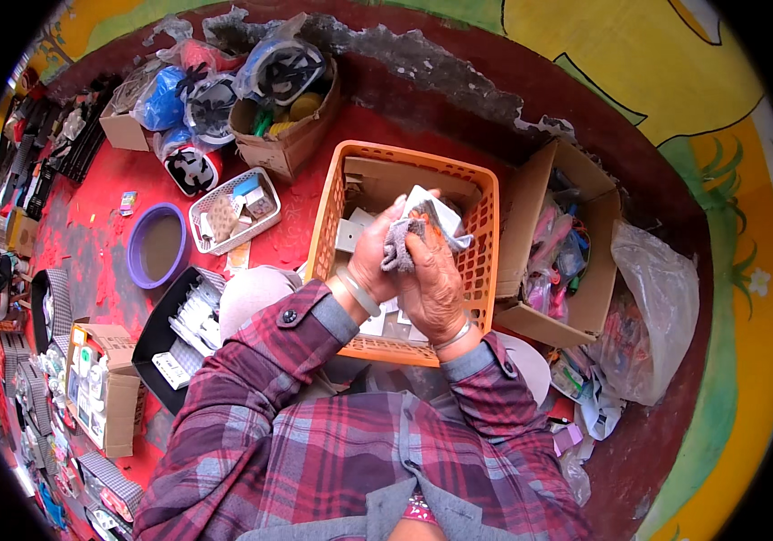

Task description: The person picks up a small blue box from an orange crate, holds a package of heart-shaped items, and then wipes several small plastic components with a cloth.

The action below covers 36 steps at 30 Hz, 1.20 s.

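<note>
Both my hands meet above an orange plastic basket (493,270). My left hand (370,260) is closed around a small white box-shaped piece (441,215), with fingertips showing behind it. My right hand (434,281) is closed on a grey cloth (397,249), its fingers pressing the cloth against the white piece. Part of the white piece is hidden by the cloth and my fingers. Inside the basket lie several white pieces (348,235) and some brown cardboard (386,183).
Right of the basket stands an open carton (517,317) of colourful packets, beside a clear plastic bag (662,311). To the left are a white basket (265,222), a purple basin (138,257) of murky water, a black tray (159,335) and a carton (121,410) of bottles. Bagged helmets (283,72) sit behind.
</note>
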Each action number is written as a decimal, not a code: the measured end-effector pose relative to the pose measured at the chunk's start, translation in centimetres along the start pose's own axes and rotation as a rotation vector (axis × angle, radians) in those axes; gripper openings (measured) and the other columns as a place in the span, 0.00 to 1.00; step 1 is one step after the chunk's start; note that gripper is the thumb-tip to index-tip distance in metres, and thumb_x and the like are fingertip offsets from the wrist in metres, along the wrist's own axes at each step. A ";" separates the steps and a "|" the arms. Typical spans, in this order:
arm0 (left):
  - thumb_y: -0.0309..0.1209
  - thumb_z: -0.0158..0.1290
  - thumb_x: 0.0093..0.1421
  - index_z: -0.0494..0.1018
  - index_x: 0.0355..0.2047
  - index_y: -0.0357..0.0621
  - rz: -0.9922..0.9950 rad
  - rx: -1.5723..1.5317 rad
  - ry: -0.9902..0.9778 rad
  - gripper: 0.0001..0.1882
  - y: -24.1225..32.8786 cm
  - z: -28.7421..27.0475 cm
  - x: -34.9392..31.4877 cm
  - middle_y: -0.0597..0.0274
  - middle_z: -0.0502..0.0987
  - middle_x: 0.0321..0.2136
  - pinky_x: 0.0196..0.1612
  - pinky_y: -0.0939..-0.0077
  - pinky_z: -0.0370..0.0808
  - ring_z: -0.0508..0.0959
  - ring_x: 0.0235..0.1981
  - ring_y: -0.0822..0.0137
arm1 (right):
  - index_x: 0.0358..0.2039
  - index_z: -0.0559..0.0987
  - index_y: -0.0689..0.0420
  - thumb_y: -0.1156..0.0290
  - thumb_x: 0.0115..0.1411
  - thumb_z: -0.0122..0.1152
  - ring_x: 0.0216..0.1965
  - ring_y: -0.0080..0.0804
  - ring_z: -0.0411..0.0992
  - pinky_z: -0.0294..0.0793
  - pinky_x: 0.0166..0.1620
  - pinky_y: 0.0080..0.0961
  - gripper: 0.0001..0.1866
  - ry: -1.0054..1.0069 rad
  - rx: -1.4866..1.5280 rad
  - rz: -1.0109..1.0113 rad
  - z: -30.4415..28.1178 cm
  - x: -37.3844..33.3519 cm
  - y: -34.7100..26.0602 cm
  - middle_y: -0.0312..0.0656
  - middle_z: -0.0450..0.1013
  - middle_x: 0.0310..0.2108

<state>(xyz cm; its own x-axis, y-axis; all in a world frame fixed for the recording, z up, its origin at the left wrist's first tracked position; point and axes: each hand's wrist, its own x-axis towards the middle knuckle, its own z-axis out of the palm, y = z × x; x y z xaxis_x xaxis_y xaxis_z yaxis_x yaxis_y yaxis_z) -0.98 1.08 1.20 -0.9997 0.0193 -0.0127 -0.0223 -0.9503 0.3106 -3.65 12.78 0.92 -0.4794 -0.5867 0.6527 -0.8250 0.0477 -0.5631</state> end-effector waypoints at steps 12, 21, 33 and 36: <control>0.47 0.33 0.66 0.55 0.60 0.40 0.063 0.061 -0.018 0.29 1.1 0.7 0.4 0.52 0.71 0.47 0.52 0.66 0.69 0.73 0.46 0.60 | 0.52 0.69 0.59 0.78 0.52 0.54 0.58 0.50 0.60 0.55 0.61 0.43 0.24 -0.061 -0.030 -0.048 -0.3 0.3 -0.6 0.53 0.65 0.54; 0.41 0.38 0.65 0.61 0.56 0.41 0.053 0.035 -0.033 0.23 -0.2 0.2 0.3 0.59 0.69 0.51 0.57 0.67 0.64 0.70 0.50 0.65 | 0.56 0.65 0.62 0.80 0.52 0.51 0.59 0.54 0.59 0.56 0.61 0.38 0.27 0.062 0.078 0.175 -1.7 1.0 1.8 0.56 0.62 0.56; 0.44 0.35 0.66 0.59 0.59 0.45 -0.067 0.053 0.014 0.25 -1.5 1.0 -0.5 0.63 0.68 0.52 0.60 0.68 0.58 0.67 0.53 0.66 | 0.55 0.66 0.62 0.78 0.54 0.52 0.59 0.50 0.59 0.54 0.62 0.37 0.26 0.079 0.030 0.130 -2.3 1.3 1.5 0.54 0.63 0.55; 0.46 0.37 0.66 0.57 0.59 0.43 0.040 0.115 -0.098 0.28 0.0 1.0 0.3 0.60 0.69 0.49 0.56 0.69 0.63 0.69 0.50 0.66 | 0.54 0.68 0.59 0.77 0.49 0.58 0.60 0.49 0.58 0.52 0.63 0.39 0.29 -0.045 -0.098 -0.072 -0.9 0.6 -1.0 0.53 0.62 0.56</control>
<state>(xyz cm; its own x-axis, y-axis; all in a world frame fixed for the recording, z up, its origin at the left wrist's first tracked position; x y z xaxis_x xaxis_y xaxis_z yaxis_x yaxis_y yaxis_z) -1.33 1.35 2.12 -0.9955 0.0182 0.0930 0.0223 -0.9091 0.4160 -3.38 13.07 2.29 -0.4055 -0.6272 0.6650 -0.8833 0.0817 -0.4616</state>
